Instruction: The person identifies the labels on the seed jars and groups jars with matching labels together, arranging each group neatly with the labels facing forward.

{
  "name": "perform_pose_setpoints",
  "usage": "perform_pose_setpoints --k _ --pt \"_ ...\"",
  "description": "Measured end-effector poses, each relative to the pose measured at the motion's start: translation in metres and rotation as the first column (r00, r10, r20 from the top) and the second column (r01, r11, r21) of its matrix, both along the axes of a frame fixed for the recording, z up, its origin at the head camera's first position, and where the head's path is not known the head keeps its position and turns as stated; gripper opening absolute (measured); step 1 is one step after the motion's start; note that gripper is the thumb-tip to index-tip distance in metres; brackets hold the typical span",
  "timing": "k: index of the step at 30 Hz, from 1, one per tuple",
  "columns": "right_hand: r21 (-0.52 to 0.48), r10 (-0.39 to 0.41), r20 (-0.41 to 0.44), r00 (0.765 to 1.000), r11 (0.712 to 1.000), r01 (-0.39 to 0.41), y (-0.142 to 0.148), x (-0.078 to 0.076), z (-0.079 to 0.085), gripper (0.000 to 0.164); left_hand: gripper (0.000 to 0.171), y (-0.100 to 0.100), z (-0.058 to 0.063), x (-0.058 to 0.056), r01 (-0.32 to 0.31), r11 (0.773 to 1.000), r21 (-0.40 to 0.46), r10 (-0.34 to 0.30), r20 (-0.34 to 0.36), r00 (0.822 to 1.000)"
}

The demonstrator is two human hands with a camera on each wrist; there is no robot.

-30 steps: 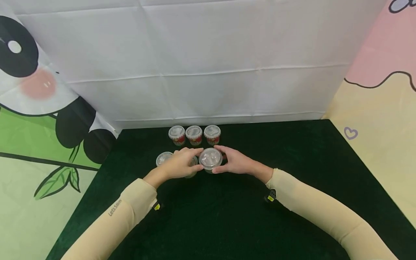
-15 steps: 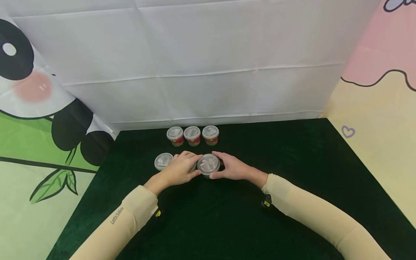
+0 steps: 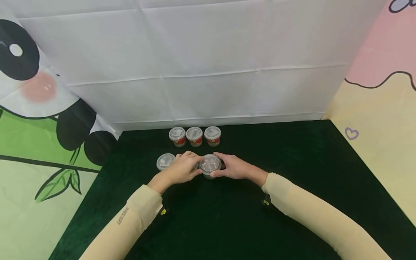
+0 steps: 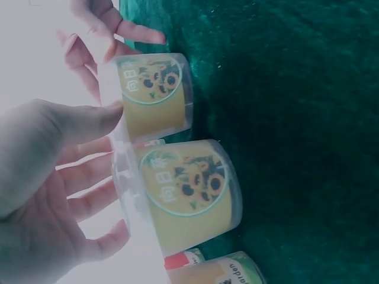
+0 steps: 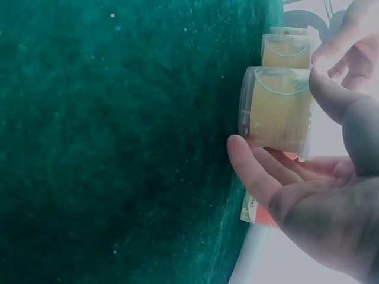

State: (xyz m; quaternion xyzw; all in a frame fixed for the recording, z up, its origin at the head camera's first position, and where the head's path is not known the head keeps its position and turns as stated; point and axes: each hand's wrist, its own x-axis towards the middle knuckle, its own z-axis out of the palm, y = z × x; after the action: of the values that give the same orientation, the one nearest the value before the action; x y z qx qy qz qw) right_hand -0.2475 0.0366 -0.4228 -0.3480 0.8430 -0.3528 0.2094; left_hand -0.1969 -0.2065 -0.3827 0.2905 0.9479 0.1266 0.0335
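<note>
A round clear-lidded plastic tub [image 3: 209, 163] stands between both hands, its yellow side and sunflower label showing in the left wrist view. My right hand [image 3: 234, 167] grips its right side, thumb at the near edge and fingers round the far side. From the left, my left hand [image 3: 182, 168] holds the rim between thumb and forefinger. Beneath that hand is a second sunflower tub [image 4: 189, 195], mostly hidden in the head view. A third lidded tub [image 3: 165, 160] sits left of it, partly covered by the hand.
Three lidded tubs with red labels, among them the right one [image 3: 212, 136], stand in a row behind, near the back edge. Dark green cloth [image 3: 221, 216] covers the table. A white sheet [image 3: 208, 72] hangs behind it, and printed cartoon cloths flank both sides.
The held tub has come slightly towards me and now lines up with the front row. Both hands have moved with it, keeping their hold. The back row has stayed put.
</note>
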Motion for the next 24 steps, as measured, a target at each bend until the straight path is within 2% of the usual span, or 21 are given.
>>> perform_pose_setpoints --k 11,24 --pt "0.006 -0.01 0.016 1.0 1.0 0.01 0.0009 0.0014 0.0006 0.086 0.045 0.0025 0.0063 -0.0012 -0.031 1.0 0.005 0.03 0.069 0.997" --pt "-0.01 -0.031 0.032 0.999 0.999 0.032 0.0018 0.0061 -0.0001 0.086 0.046 0.0021 0.0028 -0.0017 -0.047 0.998 0.03 0.045 0.074 0.996"
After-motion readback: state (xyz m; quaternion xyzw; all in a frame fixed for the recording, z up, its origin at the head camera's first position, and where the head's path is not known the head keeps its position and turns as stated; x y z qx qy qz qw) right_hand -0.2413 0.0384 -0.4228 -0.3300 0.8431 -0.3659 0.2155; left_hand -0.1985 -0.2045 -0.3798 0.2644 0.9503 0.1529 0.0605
